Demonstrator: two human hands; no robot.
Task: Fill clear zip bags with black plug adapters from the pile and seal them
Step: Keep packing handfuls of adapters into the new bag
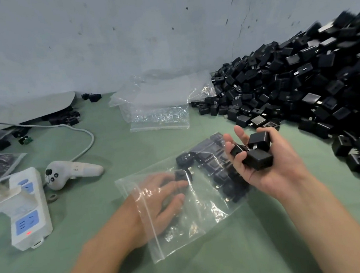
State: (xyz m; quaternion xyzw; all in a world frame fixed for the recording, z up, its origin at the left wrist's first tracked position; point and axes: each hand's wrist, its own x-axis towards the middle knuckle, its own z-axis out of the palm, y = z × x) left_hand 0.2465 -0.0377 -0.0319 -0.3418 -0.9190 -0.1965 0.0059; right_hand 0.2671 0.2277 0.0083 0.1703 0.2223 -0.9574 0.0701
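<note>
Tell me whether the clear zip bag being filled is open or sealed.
Open. The left hand reaches inside the clear plastic zip bag through its unsealed mouth, with black plug adapters at the far end.

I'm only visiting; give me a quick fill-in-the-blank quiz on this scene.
The left hand is inside the clear ____.
The right hand holds black ____.
The pile lies on the person's ____ side.
The light on the power strip glows ____.
Missing: bag; adapters; right; red.
</note>
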